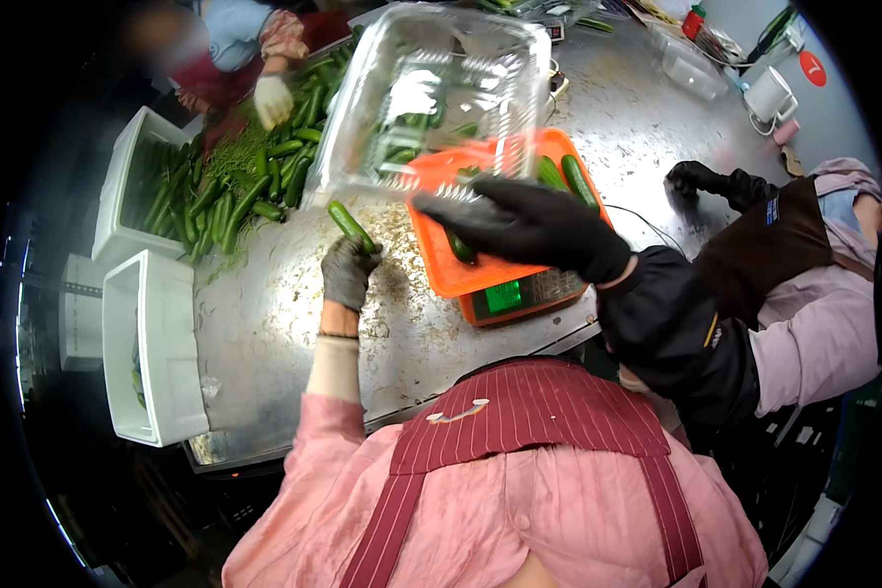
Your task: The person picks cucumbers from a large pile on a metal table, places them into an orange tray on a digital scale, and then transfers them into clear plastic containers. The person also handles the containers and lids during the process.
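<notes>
My left hand (348, 270), in a dark grey glove, grips one end of a green cucumber (349, 224) just above the metal table. Beside it, an orange plastic tray (478, 275) rests on a digital scale (533, 295) with a lit green display. Some cucumbers (579, 180) lie in the tray. A co-worker's black-gloved hand (536, 224) reaches across the tray from the right, at the lower edge of a blurred clear plastic container (345, 103) tilted above it. My right hand is out of sight, with the co-worker's sleeve crossing my right side.
A heap of cucumbers (287, 162) spreads over the table's far left. White foam boxes (169, 345) stand along the left edge. Across the table is another person's white-gloved hand (273, 101). The co-worker's other black-gloved hand (694, 180) is at right, near a white kettle (768, 94).
</notes>
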Demonstrator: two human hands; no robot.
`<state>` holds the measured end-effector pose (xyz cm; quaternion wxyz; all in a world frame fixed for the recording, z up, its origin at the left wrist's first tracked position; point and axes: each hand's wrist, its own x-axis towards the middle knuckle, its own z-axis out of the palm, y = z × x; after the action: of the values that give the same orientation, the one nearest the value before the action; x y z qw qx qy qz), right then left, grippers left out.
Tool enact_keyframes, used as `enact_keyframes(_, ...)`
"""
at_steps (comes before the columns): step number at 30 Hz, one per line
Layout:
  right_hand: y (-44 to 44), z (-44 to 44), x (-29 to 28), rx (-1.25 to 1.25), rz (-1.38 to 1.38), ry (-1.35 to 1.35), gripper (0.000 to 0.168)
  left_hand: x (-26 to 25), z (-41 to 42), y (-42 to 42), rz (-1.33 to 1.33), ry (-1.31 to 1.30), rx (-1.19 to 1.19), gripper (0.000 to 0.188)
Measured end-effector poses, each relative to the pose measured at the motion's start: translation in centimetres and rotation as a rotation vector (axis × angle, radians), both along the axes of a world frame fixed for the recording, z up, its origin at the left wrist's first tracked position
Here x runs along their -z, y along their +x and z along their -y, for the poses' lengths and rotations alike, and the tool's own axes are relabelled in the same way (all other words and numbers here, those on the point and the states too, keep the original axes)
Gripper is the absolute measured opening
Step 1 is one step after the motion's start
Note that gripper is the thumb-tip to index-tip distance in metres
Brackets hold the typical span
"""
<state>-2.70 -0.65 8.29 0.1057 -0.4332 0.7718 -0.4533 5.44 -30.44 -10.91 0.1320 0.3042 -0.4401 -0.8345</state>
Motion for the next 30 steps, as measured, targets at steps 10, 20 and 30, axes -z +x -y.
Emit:
enact_keyframes(10, 5.1, 7.8, 7.4, -0.41, 0.159, 0.144, 0.066, 1.7, -9.7, 3.2, -0.429, 0.228, 0.13, 0.04)
enact_keyframes(20, 6.2, 5.6, 1.0, -0.464, 0.463, 0.292, 0.053, 4.2, -8.9, 6.9, -0.233, 0.099, 0.115, 0.025)
enact_keyframes(30, 11.5, -6.0, 11.4, 0.176, -0.028, -0.042, 0.012, 1.4, -11.2, 15.2, 0.307, -0.529, 0.383, 0.033)
